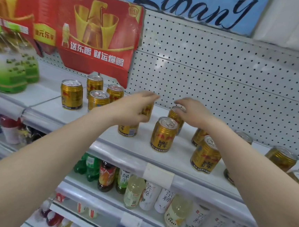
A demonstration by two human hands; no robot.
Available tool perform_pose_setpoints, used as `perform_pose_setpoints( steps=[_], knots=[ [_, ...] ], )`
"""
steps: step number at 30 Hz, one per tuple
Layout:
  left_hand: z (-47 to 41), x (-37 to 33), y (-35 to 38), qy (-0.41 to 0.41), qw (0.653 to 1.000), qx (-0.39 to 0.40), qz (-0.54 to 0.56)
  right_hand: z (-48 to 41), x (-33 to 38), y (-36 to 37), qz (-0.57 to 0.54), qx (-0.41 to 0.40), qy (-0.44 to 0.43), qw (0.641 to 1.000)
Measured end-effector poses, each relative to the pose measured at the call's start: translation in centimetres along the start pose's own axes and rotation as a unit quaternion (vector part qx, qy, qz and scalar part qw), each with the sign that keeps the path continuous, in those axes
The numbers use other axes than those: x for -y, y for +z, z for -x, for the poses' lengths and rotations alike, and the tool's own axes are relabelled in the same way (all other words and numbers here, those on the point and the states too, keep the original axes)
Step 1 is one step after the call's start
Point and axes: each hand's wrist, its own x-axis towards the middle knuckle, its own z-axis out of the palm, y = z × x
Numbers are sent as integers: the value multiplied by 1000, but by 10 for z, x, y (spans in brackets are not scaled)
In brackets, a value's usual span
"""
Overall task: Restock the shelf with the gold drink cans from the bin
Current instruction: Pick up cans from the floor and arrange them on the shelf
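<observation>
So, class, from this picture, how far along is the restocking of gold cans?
Done: several gold cans stand on the shelf. In hand: the left hand grips a rear can, the right hand a second can. Left: unknown, the bin is out of view.

Red cardboard sign (95, 36) fronts the pegboard (220, 79); green-labelled jugs (8, 68) to the sign's left, bottled drinks (134, 193) below it.

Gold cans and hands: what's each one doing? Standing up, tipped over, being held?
left hand, reaching over the back can; grip unclear.
back can, upright, mostly hidden by that hand.
right hand, fingers curled over the top of the held can.
held can, upright on the shelf.
front can, upright, sealed, untouched.
four left cans, upright, sealed.
shelf, partly stocked.
</observation>
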Motion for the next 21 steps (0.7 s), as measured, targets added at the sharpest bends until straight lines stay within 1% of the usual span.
perform_pose_setpoints(
  steps=[1, 2, 3, 5, 7, 12, 17, 19, 21],
  knots=[
    [3, 14, -6, -18, 1000, -9, -19, 4, 8, -3, -7, -12, -1, 1000],
    [5, 28, -9, -34, 999, 2, -36, 9, 17, -6, -11, -15, 0, 1000],
    [6, 39, -11, -43, 998, 26, -45, 15, 28, -8, -13, -4, 5, 1000],
    [4, 51, -10, -46, 996, 73, -31, 27, 49, -10, -26, 47, 31, 998],
    [3, 56, -11, -26, 996, 81, -13, 37, 67, -8, -41, 78, 57, 994],
    [6, 66, -15, 15, 998, 51, -34, 40, 92, 3, 8, 43, 100, 994],
    [14, 86, -15, 68, 997, 9, -46, 31, 104, 7, 40, 57, 159, 985],
    [19, 109, -26, 63, 996, -27, -49, 22, 109, 5, 53, 16, 171, 984],
    [22, 137, -35, 51, 996, -34, -67, 5, 113, 4, 53, -34, 163, 985]
  ],
)
